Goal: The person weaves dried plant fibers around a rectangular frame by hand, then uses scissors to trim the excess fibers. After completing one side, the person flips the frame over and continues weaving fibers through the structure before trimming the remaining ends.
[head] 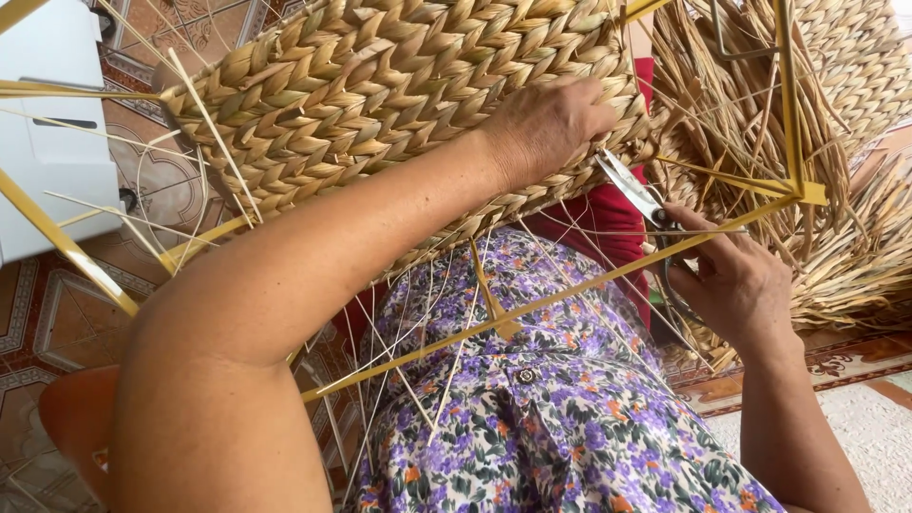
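While the left hand point(546, 123) presses flat on the woven basket panel point(380, 95) at 12 o'clock | right hand point(731, 280) grips scissors point(632, 190) at 3 o'clock, blades parted at the edge; step judged: trimming stray strands; next needs blades flush.

My left hand point(541, 128) lies flat on the woven basket point(380, 95), so my palm and whatever my fingertips press are hidden from me. The basket runs out of view at twelve o'clock, and its far side cannot be seen. My right hand point(736, 280) covers the handles of the scissors point(632, 190); only the blades show, and their tips vanish under the basket's edge. The pile of dried reeds point(836, 190) is cut off at three o'clock. The white box point(47, 123) at nine o'clock is cropped too. My lap hides the floor beneath.
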